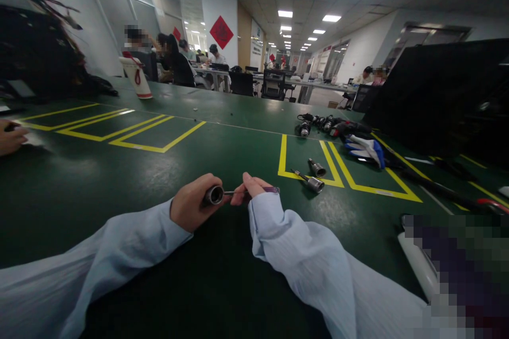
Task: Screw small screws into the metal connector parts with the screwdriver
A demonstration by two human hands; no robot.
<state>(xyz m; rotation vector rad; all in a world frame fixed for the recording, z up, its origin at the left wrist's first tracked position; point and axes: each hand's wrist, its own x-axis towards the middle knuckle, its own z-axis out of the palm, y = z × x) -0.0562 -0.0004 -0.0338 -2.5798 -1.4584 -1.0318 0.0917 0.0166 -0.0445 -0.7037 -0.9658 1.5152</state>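
Observation:
My left hand (193, 200) is closed around a metal cylinder (215, 195) with a round hollow end that faces me. In my right hand (251, 188) is a thin screwdriver (272, 189) with a purplish, see-through handle. Its slim shaft points left and meets the cylinder or my left fingers; the exact contact is hidden. Both hands are just above the green table (222, 159). To the right of them lie two similar metal cylinders, one with a thin pointed shaft (314, 184) and a shorter one (317, 168) behind it.
Yellow tape outlines (282, 156) mark the table. Farther right lie dark metal tools (304, 128) with cables and blue-white gloves (366, 149). A paper cup (137, 77) stands back left. Another person's hand (11, 137) is at the left edge. A dark monitor (437, 85) rises at right.

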